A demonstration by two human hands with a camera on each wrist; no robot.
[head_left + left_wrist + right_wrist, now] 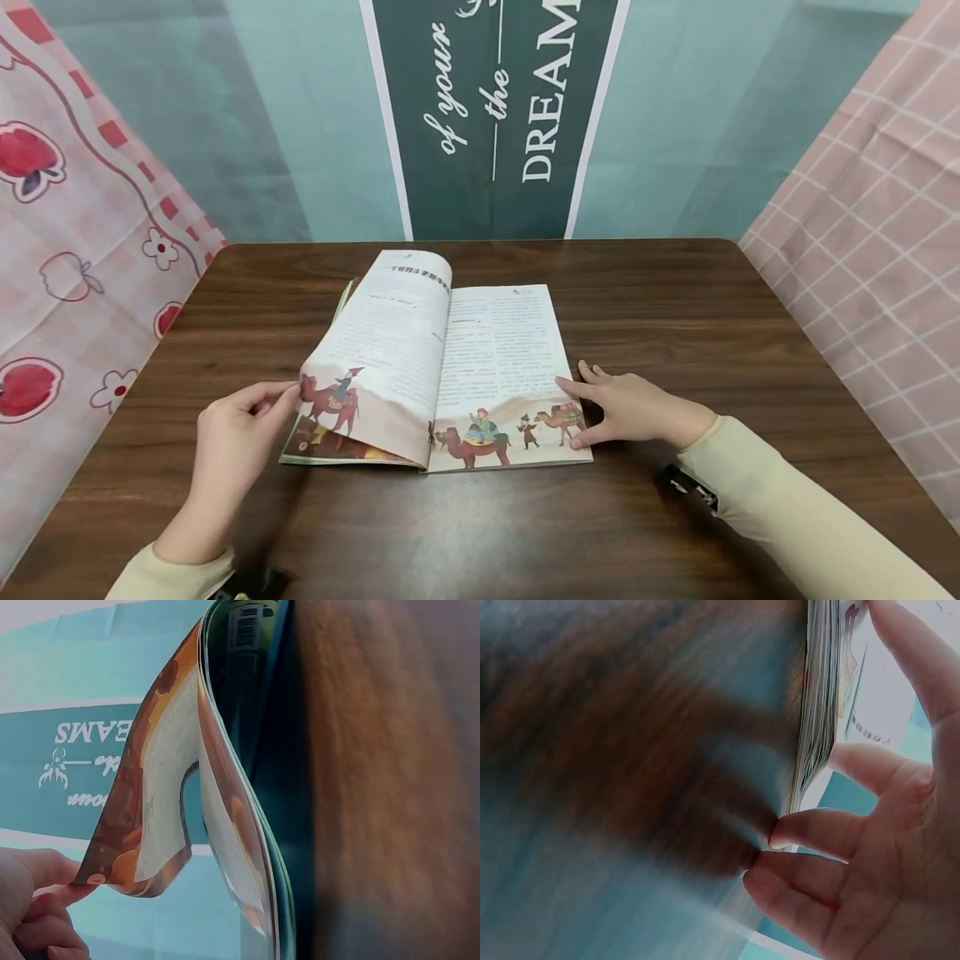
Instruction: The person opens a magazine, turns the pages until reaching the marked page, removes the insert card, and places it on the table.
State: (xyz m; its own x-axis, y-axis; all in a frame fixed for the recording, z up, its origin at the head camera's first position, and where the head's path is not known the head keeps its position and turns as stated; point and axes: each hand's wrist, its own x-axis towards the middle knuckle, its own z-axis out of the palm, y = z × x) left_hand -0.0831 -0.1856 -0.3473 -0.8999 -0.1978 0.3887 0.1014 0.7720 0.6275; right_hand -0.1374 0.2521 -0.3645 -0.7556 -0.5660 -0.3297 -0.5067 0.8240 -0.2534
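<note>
An open magazine [495,358] lies on the table, its pages printed with text and camel drawings along the bottom. Between thumb and index finger, my left hand [243,433] pinches the outer edge of a left-hand page [397,333], which curves up off the pages under it. From the left wrist view, the raised page [124,802] shows its orange-brown underside, its corner in the fingertips. My right hand [630,407] rests at the magazine's right edge with its fingers spread, thumb and index finger on the page. In the right wrist view, other fingertips [784,889] reach down beside the page stack [819,690].
The dark wooden table [652,317] extends around the magazine. Behind it hangs a blue-green cloth [675,125] with white lettering. Pink patterned cloths stand at the left [82,250] and right [885,183]. A black wrist device [688,486] sits at the right sleeve.
</note>
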